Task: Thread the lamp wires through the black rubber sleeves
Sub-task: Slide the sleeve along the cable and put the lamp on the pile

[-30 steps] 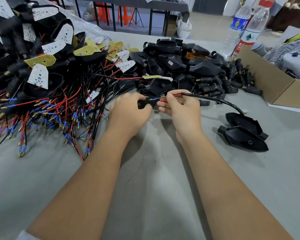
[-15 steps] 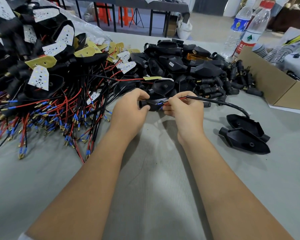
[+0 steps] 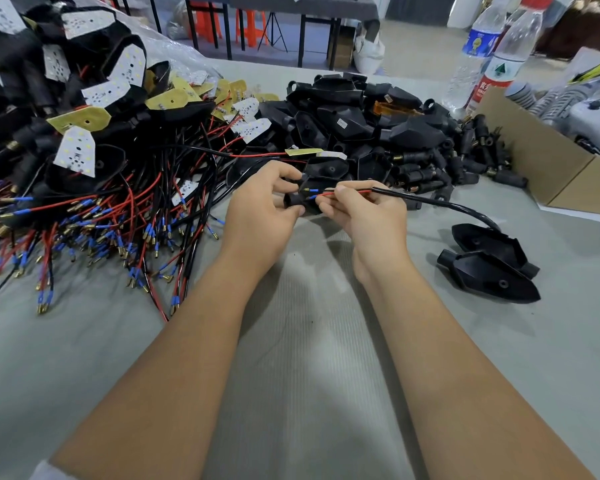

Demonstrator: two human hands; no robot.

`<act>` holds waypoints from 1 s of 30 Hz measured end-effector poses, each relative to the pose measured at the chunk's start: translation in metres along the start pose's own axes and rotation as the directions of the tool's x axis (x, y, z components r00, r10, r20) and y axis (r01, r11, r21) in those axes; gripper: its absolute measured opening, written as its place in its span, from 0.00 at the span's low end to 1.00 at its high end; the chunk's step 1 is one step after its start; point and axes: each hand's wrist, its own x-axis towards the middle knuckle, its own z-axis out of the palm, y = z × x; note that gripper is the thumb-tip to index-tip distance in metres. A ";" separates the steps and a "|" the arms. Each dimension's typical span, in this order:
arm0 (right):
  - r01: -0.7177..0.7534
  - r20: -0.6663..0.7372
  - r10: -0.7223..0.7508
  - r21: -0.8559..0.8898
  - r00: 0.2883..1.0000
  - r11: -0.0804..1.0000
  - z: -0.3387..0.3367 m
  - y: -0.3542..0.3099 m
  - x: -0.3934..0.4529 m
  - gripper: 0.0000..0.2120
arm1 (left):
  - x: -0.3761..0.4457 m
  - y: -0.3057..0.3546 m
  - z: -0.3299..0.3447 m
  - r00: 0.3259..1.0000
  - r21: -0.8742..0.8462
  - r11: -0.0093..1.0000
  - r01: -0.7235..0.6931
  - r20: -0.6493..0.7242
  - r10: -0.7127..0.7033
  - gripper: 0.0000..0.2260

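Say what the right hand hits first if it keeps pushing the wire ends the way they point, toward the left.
Probably the black rubber sleeve held by the left hand. The right hand pinches the wires, whose blue tips sit right at the sleeve. Depth is unclear, so alignment with the opening is uncertain.

Two plastic water bottles stand upright at the bench's far right edge (one blue label, one red and green). Open cardboard box just beside them at the right edge, holding a white device and ribbed grey hoses. Beyond the bench's far edge: dark table, orange stools.
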 end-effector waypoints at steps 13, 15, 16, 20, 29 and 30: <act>-0.152 0.174 0.134 0.094 0.976 0.984 0.000 -0.002 -0.002 0.06 | 0.002 -0.002 0.000 0.998 -0.056 0.998 -0.038 -0.059 0.035 0.18; -0.163 0.177 0.141 0.118 0.974 0.980 0.000 -0.002 -0.001 0.07 | 0.002 -0.001 -0.001 0.998 -0.088 0.996 -0.033 -0.062 0.027 0.18; -0.157 0.171 0.137 0.108 0.976 0.982 0.000 -0.001 -0.001 0.06 | 0.002 -0.001 -0.001 0.998 -0.097 0.995 -0.035 -0.054 0.029 0.18; -0.104 0.181 0.108 -0.032 0.977 0.994 0.001 0.000 -0.004 0.04 | 0.001 0.001 0.001 0.999 -0.099 0.994 -0.042 0.001 0.043 0.15; -0.147 0.177 0.152 -0.040 0.972 0.988 0.003 -0.004 -0.004 0.08 | 0.003 0.006 -0.002 0.996 -0.291 0.954 0.078 -0.027 -0.090 0.18; -0.168 0.177 0.170 -0.026 0.969 0.986 0.004 -0.004 -0.003 0.11 | 0.004 0.005 -0.003 0.990 -0.338 0.933 0.127 -0.019 -0.141 0.18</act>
